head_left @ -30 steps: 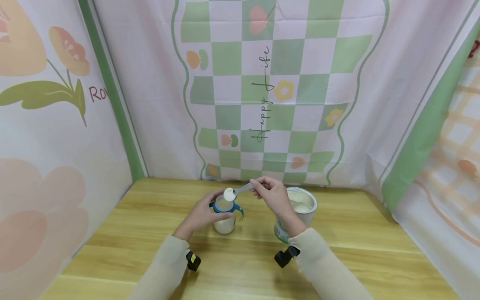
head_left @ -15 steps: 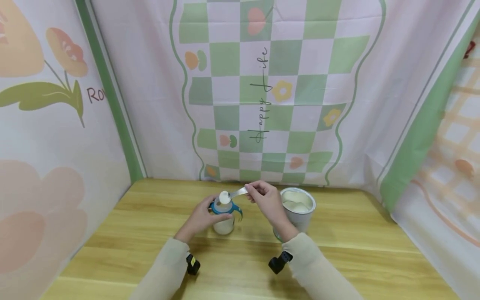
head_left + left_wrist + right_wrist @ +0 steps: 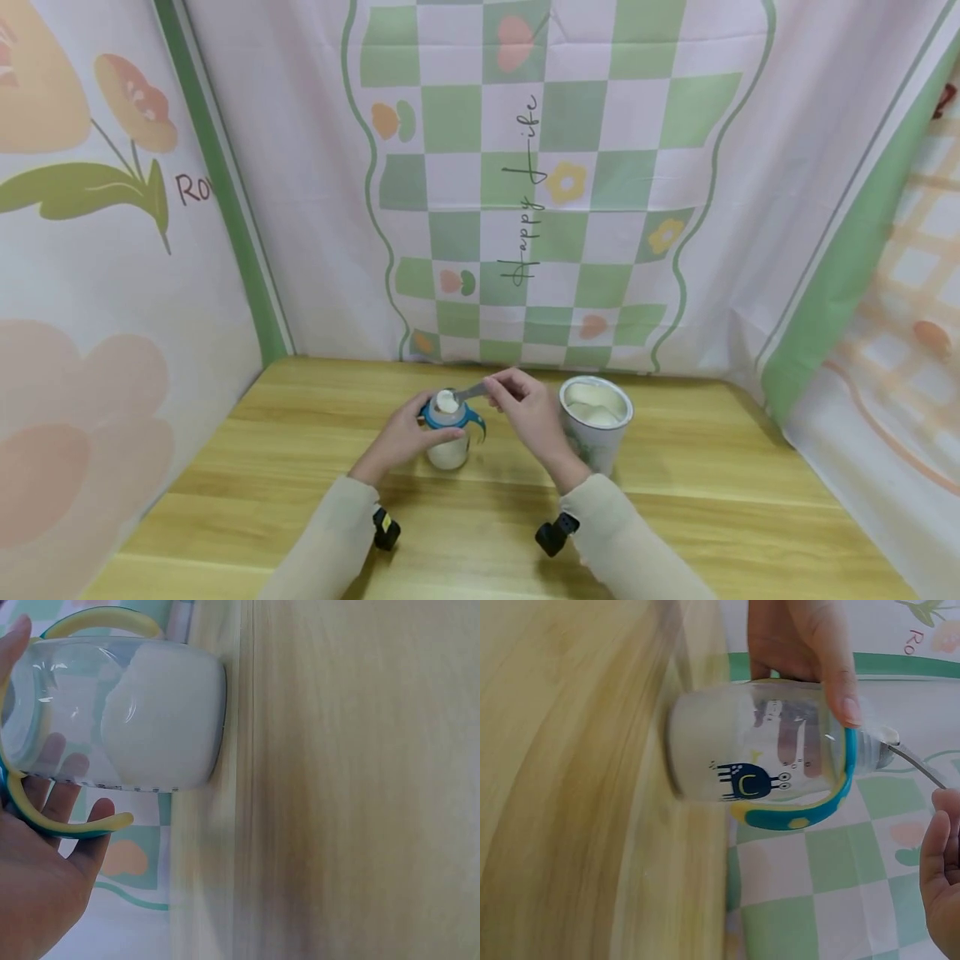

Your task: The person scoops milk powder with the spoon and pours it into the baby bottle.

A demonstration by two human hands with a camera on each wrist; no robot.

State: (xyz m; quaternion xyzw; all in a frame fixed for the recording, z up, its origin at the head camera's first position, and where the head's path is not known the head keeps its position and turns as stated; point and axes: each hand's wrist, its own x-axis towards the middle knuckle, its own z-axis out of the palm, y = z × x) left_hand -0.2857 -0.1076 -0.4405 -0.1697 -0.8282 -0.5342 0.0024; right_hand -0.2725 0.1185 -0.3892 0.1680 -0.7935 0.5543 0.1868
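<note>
A clear baby bottle (image 3: 780,742) with blue-and-yellow handles stands upright on the table, its lower part filled with white powder. My left hand (image 3: 397,440) grips it around the collar, thumb in front and fingers behind. Between thumb and fingertips my right hand (image 3: 527,412) pinches the handle of a metal spoon (image 3: 472,391). The spoon's bowl, with white powder (image 3: 447,402) on it, is right at the bottle's open mouth. Just right of the right hand stands an open can (image 3: 609,437) of cream-coloured powder.
The wooden table (image 3: 712,500) reaches back to a curtain (image 3: 558,242) with green checks. Patterned cloth (image 3: 112,350) hangs along the left side, and more on the right. Small black wrist cameras (image 3: 557,533) sit below both sleeves.
My right hand has moved left and slightly down, bringing the powder-laden spoon from above the bottle to its mouth. The left hand keeps its grip on the bottle.
</note>
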